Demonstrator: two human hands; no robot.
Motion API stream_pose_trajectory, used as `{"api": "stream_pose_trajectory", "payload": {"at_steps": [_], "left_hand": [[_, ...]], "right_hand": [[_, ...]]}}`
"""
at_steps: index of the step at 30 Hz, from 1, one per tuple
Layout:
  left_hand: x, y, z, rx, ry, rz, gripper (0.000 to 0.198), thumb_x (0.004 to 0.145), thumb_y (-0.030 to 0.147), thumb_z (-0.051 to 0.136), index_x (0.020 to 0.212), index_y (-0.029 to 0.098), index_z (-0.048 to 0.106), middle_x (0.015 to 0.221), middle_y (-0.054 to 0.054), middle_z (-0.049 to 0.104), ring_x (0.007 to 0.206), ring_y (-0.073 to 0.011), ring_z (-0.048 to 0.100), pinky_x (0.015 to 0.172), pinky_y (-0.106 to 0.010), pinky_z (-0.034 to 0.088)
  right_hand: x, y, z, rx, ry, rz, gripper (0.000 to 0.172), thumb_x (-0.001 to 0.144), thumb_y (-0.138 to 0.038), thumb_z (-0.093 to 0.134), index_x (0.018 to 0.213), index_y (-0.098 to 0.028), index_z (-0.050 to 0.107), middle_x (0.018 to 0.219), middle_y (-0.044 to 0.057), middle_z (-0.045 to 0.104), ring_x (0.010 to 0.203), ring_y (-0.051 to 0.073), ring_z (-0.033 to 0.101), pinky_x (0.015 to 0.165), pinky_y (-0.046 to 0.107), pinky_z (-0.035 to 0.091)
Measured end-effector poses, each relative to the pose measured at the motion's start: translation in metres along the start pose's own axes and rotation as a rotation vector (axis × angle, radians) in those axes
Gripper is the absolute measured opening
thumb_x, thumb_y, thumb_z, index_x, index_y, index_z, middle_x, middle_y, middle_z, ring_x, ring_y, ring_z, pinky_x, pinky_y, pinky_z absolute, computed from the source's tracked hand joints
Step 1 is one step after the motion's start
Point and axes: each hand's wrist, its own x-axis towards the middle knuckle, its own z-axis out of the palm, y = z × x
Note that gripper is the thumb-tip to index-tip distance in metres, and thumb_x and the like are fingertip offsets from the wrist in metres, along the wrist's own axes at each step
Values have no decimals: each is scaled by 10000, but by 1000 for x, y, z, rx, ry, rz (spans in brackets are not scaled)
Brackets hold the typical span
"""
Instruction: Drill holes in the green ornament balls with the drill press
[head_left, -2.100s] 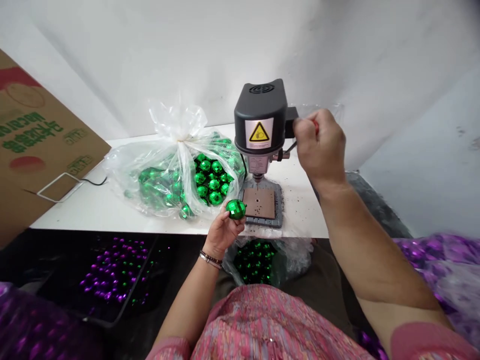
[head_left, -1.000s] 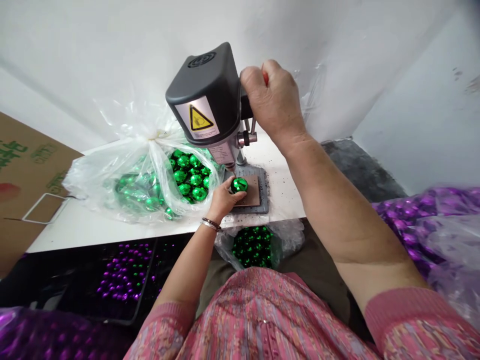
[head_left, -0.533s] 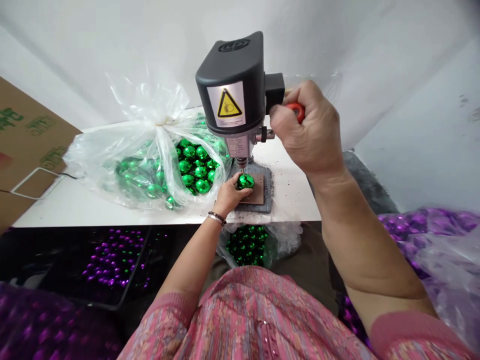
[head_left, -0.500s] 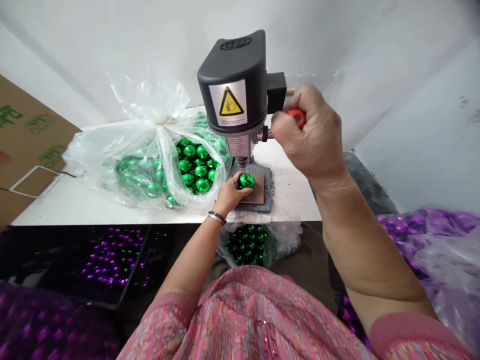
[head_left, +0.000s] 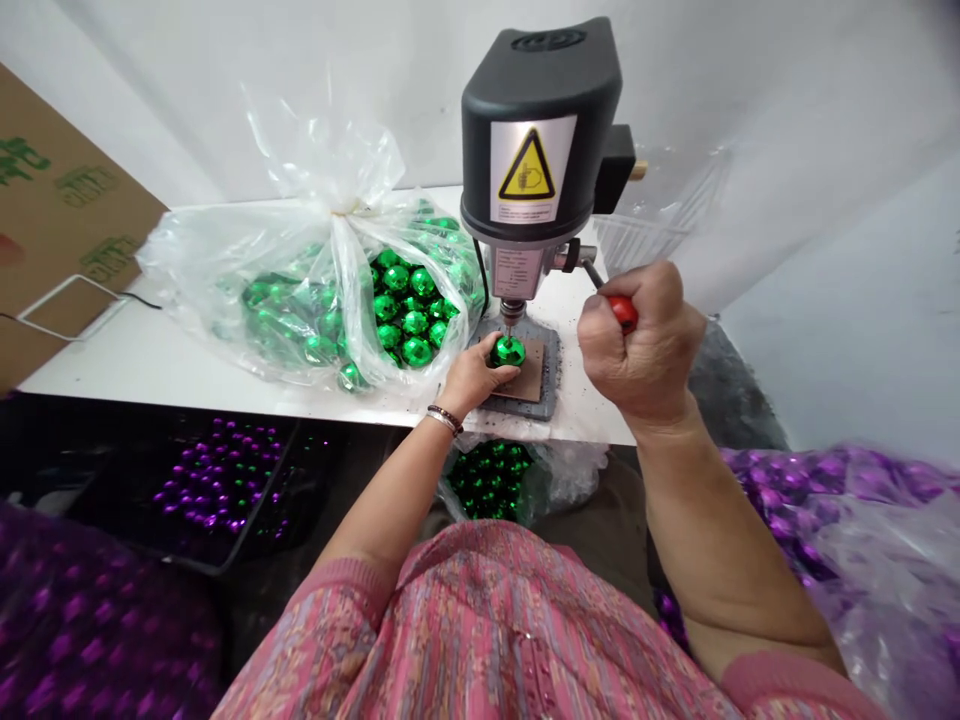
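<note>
Below the drill [head_left: 544, 95], at six o'clock, the left hand [head_left: 471, 378] pinches a green ball [head_left: 511, 353]; at five, the right hand [head_left: 651, 350] grips the red knob [head_left: 625, 312]. Pinched loosely, the ball could spin.

My table [head_left: 112, 368] has a cardboard box [head_left: 60, 220] at its left end, a dark tray [head_left: 250, 520] below its front edge, bagged purple balls [head_left: 799, 485] to its right.
</note>
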Motion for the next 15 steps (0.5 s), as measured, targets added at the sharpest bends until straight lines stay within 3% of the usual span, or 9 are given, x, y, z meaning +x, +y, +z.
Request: {"api": "stream_pose_trajectory", "payload": {"at_steps": [9,15], "left_hand": [[-3,2,1,96,6,56,719,631,278,853,1320,206,660,999,-84,735,940,-291,658,890,-378,500],[-5,3,1,122,14,59,682,638,291,850,1295,246,673,968,-63,736,964,-288,662,914,-367,490]], "right_hand": [[-16,6,13,19,118,-37,146,881,-361,448,882,-231,516,723,29,531,708,169,565,717,344,478],[-21,9,22,11,210,-52,129,867,-351,463,890,-240,525,723,19,567,650,159,556,643,320,472]]}}
